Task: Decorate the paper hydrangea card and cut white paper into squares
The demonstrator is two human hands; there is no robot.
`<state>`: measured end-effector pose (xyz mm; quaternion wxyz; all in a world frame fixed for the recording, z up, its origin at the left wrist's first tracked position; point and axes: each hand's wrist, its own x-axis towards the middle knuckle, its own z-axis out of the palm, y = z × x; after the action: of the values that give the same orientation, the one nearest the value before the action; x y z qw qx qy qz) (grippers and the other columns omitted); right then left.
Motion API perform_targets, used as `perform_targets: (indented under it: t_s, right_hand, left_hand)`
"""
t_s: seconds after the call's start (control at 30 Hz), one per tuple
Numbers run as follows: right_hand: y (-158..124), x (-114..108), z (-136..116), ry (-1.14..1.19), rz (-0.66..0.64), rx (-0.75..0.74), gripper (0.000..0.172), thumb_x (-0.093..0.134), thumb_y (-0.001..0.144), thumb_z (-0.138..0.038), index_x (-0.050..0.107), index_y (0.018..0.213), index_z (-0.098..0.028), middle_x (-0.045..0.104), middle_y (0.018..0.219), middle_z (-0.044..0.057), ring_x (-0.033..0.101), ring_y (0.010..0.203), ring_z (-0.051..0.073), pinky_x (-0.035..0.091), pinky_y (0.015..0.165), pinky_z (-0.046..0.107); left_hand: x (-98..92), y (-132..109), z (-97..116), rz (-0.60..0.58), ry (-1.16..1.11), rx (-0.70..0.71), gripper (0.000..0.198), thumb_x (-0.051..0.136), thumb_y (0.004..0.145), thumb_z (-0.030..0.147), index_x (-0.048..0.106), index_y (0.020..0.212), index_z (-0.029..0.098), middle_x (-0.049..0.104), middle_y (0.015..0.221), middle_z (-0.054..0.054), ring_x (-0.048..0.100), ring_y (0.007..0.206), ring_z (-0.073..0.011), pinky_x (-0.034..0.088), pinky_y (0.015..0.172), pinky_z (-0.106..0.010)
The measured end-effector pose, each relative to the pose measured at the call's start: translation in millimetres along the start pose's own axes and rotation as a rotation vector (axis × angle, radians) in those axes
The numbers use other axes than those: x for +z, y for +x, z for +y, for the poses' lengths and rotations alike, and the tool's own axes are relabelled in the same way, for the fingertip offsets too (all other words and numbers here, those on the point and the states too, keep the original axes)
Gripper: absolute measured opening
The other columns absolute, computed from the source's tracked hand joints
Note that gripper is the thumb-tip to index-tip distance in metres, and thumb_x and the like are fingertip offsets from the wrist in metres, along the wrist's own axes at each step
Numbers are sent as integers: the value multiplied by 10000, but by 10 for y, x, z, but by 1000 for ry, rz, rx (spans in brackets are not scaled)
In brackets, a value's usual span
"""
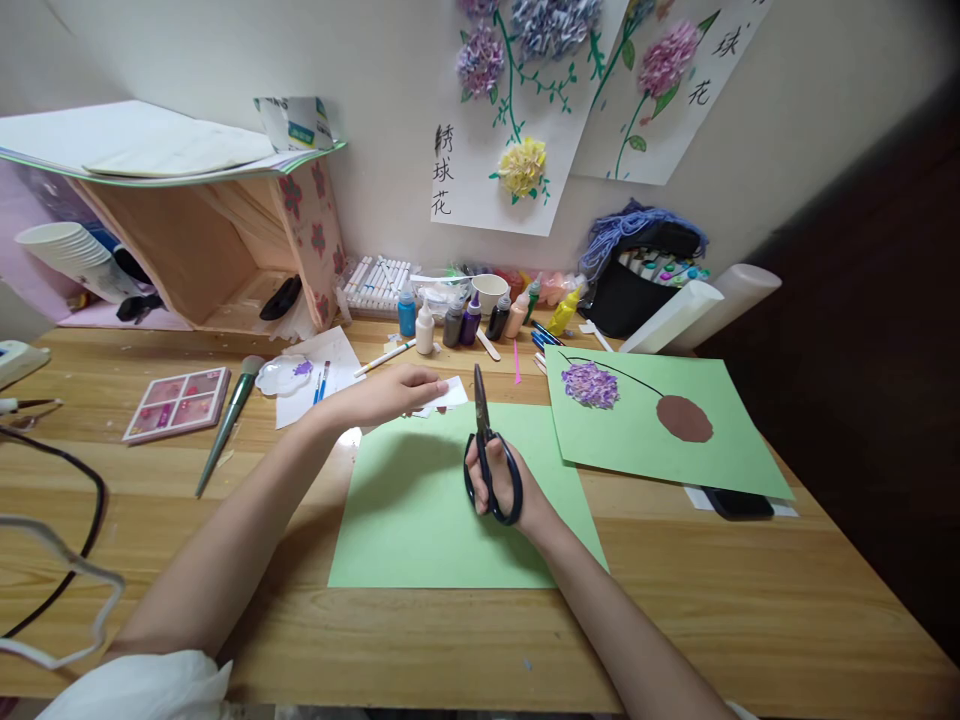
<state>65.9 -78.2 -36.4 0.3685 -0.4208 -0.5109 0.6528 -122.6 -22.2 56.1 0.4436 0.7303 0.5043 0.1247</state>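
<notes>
My right hand (501,482) grips black scissors (486,452) by the handles, blades closed and pointing away from me, above a plain green sheet (420,520) on the wooden desk (750,600). My left hand (394,392) pinches a small white piece of paper (448,397) just beyond the green sheet's far edge, a short way left of the scissor tips.
A second green sheet (720,450) with a purple paper flower (590,384) and a brown oval (684,418) lies to the right, over a dark phone (739,504). Paint bottles (457,322), a white cup (489,290), brushes, a palette (178,402) and a wooden box (217,250) line the back.
</notes>
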Motion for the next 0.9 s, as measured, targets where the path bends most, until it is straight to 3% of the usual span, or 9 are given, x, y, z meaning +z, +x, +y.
perform_targets:
  t_s: [0.1,0.27,0.4,0.47,0.6,0.7,0.8,0.9]
  right_hand:
    - [34,2,-36,125,86,-8,595,402,704,-765,473,762,-177,444,404,-79,461,315,86,400,361,198]
    - [62,-40,-137,164,250,-131,344,607,763,-499,478,774,-180,491,456,-81,516,383,91,482,463,225]
    - [83,-104,-173,188,403,-226,305,632,757,-447,468,778,-191,491,448,-89,500,385,88,494,481,232]
    - [90,-128,-173,215,409,-231,331,608,761,-491,465,763,-192,475,436,-91,483,374,86,501,481,238]
    - [73,-117,-140,310,224,-188,524,453,727,-717,463,746,-194,411,400,-102,394,310,69,485,425,245]
    - [19,-67,-111,275,29,-130,678,374,618,-842,469,773,-189,431,437,-89,421,346,74,501,474,274]
    - [-51,-22,-91,162,-136,-50,708,326,630,-847,474,814,-179,436,478,-78,452,394,79,500,532,282]
    - [-99,-5,-79,46,-203,-38,671,325,675,-815,464,835,-178,423,496,-76,452,415,81,470,521,259]
  left_hand:
    - [104,18,39,-34,42,19,459,368,820,594,496,692,173,434,649,11,391,576,-119,312,518,-245]
    - [239,27,111,-106,149,86,472,336,841,582,478,656,171,439,625,13,376,549,-112,285,498,-247]
    - [173,-5,117,-87,183,107,421,366,849,535,489,682,169,472,651,9,411,580,-117,300,519,-242]
    - [104,-29,108,-59,172,102,396,381,849,512,481,678,169,481,652,9,418,584,-117,306,521,-238]
    - [-53,-77,81,88,148,96,365,398,846,489,465,671,175,462,652,12,417,598,-120,306,519,-233]
    - [-162,-103,42,219,154,110,354,401,850,473,423,651,181,410,630,23,384,579,-111,284,513,-231]
    - [-214,-112,6,321,133,92,350,400,850,468,391,645,184,367,616,30,349,554,-104,259,500,-233]
    - [-178,-104,14,332,140,111,348,394,853,452,388,635,182,358,614,30,347,562,-106,255,505,-234]
